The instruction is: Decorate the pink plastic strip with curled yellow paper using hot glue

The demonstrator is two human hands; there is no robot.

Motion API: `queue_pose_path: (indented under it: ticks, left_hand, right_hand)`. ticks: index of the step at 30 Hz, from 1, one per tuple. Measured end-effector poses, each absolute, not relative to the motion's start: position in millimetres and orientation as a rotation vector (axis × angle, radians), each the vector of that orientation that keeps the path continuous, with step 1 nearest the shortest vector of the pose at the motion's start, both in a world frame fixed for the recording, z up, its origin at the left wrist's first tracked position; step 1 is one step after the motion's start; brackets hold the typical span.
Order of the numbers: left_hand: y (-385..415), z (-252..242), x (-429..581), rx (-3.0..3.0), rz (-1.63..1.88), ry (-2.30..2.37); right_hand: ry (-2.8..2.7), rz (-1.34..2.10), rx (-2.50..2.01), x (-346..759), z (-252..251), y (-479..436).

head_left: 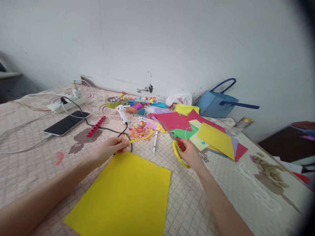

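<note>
A black-screened tablet [66, 123] lies at 11 o'clock from a yellow sheet [123, 196] spread on the bench [184, 203]. At the sheet's 12 o'clock, a person's left hand [113, 147] pinches a thin yellow strip [142, 139], thumb and finger closed on it. At 2 o'clock, the right hand [192, 154] curls around scissors [174, 144] at the handles, blades toward 11 o'clock, with coloured papers [216, 137] beyond and a blue bag [215, 105] behind them.
</note>
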State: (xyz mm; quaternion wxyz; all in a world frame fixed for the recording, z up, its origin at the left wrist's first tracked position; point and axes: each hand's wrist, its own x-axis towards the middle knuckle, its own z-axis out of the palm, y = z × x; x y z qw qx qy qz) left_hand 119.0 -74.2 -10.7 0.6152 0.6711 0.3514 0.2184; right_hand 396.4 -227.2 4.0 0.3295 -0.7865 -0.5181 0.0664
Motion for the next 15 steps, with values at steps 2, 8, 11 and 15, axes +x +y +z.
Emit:
queue_pose_path:
  ticks: [2, 8, 11, 15]
  left_hand:
    - [-72.1, -10.7, 118.0, 1.520, 0.520, 0.806]
    - [-65.9, -8.6, 110.9, 1.530, 0.545, 0.822]
    - [-60.9, -9.0, 106.3, 1.533, 0.535, 0.796]
    - [-54.2, -11.4, 101.7, 1.505, 0.555, 0.809]
  right_hand:
    - [-1.433, 0.333, -1.927, 380.1, -0.3, -227.8]
    - [-1.723, 0.303, -1.962, 334.9, -10.6, -230.1]
    - [-1.786, 0.205, -2.039, 326.3, -13.4, -230.4]
    - [-1.831, 0.220, -2.073, 323.2, -16.2, -230.6]
